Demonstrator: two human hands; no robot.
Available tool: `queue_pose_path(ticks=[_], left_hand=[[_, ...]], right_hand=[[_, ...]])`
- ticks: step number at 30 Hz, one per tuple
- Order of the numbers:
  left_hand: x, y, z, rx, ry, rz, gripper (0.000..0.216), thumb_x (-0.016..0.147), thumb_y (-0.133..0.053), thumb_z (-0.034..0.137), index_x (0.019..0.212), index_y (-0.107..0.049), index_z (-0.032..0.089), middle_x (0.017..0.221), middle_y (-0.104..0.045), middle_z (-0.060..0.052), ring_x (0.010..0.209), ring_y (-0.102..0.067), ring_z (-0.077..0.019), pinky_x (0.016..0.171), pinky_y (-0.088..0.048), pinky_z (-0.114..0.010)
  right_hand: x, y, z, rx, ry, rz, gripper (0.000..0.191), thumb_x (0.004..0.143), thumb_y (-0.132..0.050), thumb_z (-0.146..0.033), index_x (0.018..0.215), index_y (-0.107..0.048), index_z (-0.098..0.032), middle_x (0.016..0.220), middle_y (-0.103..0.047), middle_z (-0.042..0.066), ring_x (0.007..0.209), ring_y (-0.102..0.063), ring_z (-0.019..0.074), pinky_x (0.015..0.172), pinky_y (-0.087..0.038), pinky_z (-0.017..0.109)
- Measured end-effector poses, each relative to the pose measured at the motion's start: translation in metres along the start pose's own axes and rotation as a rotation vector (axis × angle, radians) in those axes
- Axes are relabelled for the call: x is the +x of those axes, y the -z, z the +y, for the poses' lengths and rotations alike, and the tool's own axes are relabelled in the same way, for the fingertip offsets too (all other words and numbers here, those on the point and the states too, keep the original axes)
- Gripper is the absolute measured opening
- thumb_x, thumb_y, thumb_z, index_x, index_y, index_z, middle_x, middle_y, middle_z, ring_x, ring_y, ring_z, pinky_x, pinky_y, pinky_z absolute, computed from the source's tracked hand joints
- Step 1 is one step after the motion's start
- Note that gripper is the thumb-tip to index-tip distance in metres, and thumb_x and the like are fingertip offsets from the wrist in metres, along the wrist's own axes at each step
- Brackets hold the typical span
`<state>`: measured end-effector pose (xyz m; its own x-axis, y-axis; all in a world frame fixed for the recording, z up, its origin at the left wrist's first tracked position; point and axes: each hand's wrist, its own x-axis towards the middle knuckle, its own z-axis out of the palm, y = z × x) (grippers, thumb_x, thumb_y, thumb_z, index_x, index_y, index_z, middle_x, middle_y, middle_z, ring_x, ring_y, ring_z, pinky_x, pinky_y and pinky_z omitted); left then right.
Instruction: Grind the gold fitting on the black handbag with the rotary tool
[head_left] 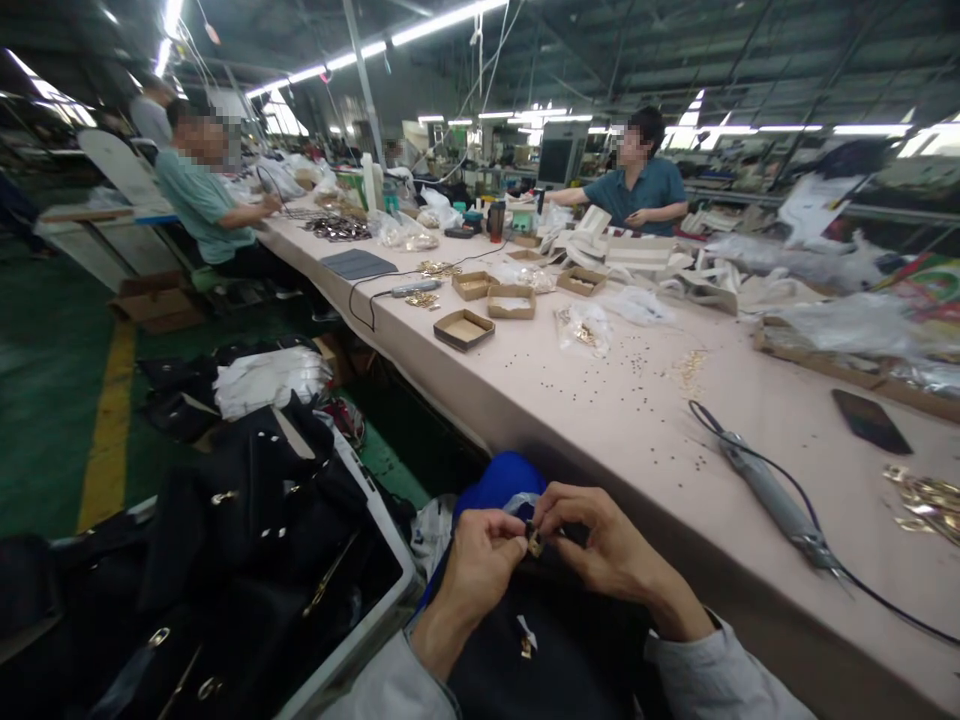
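My left hand [480,565] and my right hand [600,535] meet low in the middle of the view, just off the table's near edge. Both pinch a small gold metal fitting [535,542] between thumb and fingertips. A black bag [540,650] with a gold clasp lies on my lap beneath them. A blue rounded object [499,480] shows just behind my hands.
A long pale table [600,400] carries an electric screwdriver [772,500] with cable, a phone [870,420], gold hardware [930,505], scattered screws, small cardboard trays [463,328]. A bin of black bags [240,570] stands left. Two people sit farther along.
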<state>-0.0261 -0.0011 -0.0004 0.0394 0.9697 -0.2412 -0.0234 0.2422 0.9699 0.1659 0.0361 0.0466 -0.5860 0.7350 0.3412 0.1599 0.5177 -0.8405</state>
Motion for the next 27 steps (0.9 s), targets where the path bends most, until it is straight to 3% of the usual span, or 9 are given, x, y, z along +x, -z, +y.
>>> queue_pose_path(ticks=[4,8,11,18,27], left_hand=[[0.001,0.0,0.0,0.013,0.003,0.028,0.019,0.064,-0.077,0.027,0.075,-0.073,0.012,0.06,-0.065,-0.002,0.053,-0.051,-0.013,0.056,-0.035,-0.026],[0.002,0.001,0.0,-0.032,0.022,0.076,0.019,0.061,-0.077,0.027,0.072,-0.071,0.012,0.062,-0.067,-0.004,0.057,-0.054,-0.0145,0.058,-0.038,-0.027],[0.002,0.001,0.0,-0.056,0.032,0.053,0.016,0.062,-0.075,0.026,0.07,-0.072,0.012,0.063,-0.069,-0.005,0.057,-0.055,-0.0144,0.058,-0.039,-0.026],[0.004,0.002,0.0,-0.105,0.045,0.007,0.019,0.069,-0.071,0.03,0.067,-0.075,0.012,0.051,-0.057,0.0,0.046,-0.038,-0.0089,0.047,-0.025,-0.023],[0.001,0.001,-0.001,-0.112,0.077,0.021,0.021,0.068,-0.069,0.032,0.065,-0.075,0.012,0.048,-0.049,0.003,0.041,-0.032,-0.0067,0.044,-0.021,-0.023]], right_hand=[[0.001,-0.002,0.004,0.006,-0.051,0.022,0.028,0.074,-0.058,0.002,0.082,-0.074,-0.019,0.098,-0.073,0.006,0.088,-0.069,0.0194,0.08,-0.053,0.03],[-0.008,-0.018,0.014,0.101,-0.378,0.198,0.01,0.082,-0.072,-0.015,0.09,-0.077,-0.018,0.084,-0.073,0.005,0.073,-0.066,0.0187,0.066,-0.052,0.028],[-0.017,-0.031,0.022,0.319,-0.529,0.286,0.015,0.085,-0.078,-0.029,0.093,-0.077,-0.016,0.07,-0.07,0.002,0.061,-0.063,0.0173,0.058,-0.051,0.028],[-0.019,-0.041,0.016,0.349,-0.536,0.376,0.02,0.083,-0.081,-0.034,0.086,-0.08,-0.015,0.068,-0.07,0.003,0.059,-0.062,0.0161,0.056,-0.049,0.026],[-0.018,-0.049,0.006,0.175,-0.495,0.394,0.02,0.09,-0.075,-0.037,0.088,-0.079,-0.018,0.074,-0.068,0.003,0.063,-0.062,0.0168,0.057,-0.048,0.026]])
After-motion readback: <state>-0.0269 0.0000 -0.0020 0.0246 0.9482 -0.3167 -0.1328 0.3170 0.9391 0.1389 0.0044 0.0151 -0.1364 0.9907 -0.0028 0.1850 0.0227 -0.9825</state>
